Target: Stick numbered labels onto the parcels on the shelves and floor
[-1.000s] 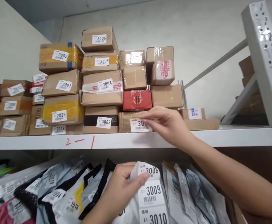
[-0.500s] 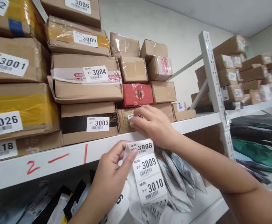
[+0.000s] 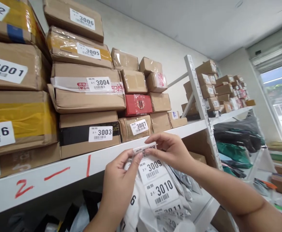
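Observation:
A strip of white numbered labels hangs in front of the shelf, showing 3009 and 3010. My left hand pinches the strip's top edge from the left. My right hand pinches the top label from the right, its fingers covering most of the number. Just above them, a small brown parcel on the shelf carries a label reading 3007. To its left stands a box labelled 3003.
The white metal shelf is marked 2-1 in red and is stacked with taped cardboard boxes numbered 3001 to 3006. A red box sits among them. Soft mailer bags lie on the shelf below. More boxes fill the rack to the right.
My right hand has left the small parcel, where label 3007 now shows, and come down to the strip's top label. The view has swung right and closer.

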The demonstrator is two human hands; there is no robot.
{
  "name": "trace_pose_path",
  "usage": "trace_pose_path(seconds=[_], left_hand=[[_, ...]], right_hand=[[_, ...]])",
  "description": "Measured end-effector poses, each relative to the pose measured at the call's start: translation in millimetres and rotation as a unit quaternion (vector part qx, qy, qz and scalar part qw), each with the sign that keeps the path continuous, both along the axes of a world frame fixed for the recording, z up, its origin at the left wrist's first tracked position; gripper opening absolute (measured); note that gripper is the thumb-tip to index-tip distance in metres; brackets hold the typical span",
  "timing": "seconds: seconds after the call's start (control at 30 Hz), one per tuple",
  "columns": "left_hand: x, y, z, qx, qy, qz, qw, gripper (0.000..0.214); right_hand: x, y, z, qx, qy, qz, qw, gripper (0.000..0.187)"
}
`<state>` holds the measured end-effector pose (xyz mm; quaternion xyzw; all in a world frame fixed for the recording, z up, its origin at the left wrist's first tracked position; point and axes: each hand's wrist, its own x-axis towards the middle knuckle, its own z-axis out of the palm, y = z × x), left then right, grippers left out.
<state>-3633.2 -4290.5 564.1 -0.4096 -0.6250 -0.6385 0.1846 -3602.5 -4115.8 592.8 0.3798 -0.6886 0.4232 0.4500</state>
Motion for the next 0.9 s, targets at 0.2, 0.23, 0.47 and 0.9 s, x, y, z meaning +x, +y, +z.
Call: trace_pose_path(seconds=[0.2,0.23,0.47,0.9], left_hand=[[3.5,-1.8,12.5,-0.022,0.002,0.024,0.999,0.036],[4.8,-3.0,14.9,-0.030,-0.004,0.012,0.999,0.034],[12.9,-13.2,14.7,-0.142,-0.004,0.021,0.990,0.036],[15.5,-27.0,12.1,-0.100,-0.013,0.007,0.995,0.037]], right_hand=[[5.1,-3.0,10.6,-0.010,0.053,-0.036,0.998,0.014],[5.6,-4.1,13.9,-0.007,0.078,-0.054,0.995,0.013],[-14.7,-1.7,82.0,-0.110,0.191,-0.113,0.969,0.016],[-27.7,8.4,110.4,-0.048,0.311,-0.400,0.861,0.034]])
